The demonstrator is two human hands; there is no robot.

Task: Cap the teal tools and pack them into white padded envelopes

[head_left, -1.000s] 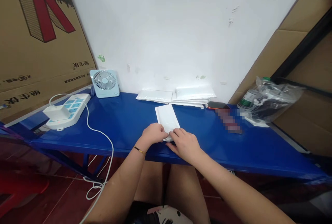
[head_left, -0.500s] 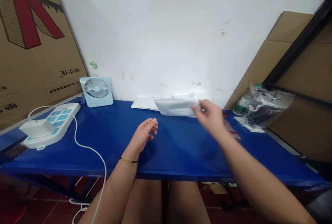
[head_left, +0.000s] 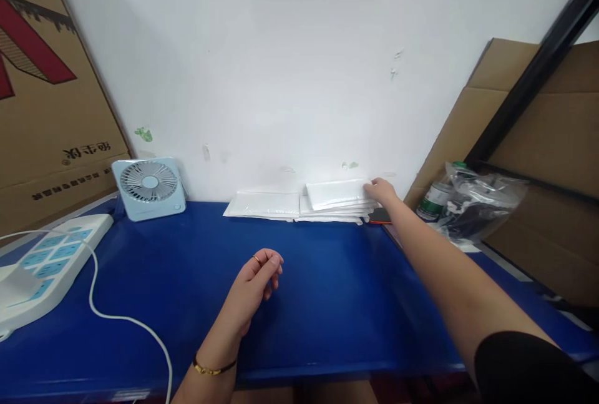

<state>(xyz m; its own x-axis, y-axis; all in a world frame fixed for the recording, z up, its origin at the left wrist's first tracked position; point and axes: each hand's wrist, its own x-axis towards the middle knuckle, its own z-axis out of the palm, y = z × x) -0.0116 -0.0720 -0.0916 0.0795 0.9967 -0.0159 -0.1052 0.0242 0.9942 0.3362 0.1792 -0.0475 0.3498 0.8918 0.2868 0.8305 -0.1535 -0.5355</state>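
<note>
Right hand (head_left: 381, 190): pinching the white packet (head_left: 334, 194) by its end
White packet: left of the pinch, atop uneven stack (head_left: 327, 211)
Left hand (head_left: 257, 279): thumb pressed to fingers
Risk: slippery wrapping could let packets slide

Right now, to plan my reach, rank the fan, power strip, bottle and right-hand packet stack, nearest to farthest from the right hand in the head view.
1. Right-hand packet stack: at the right hand.
2. Bottle: on the right.
3. Fan: back left.
4. Power strip: far left.
</note>
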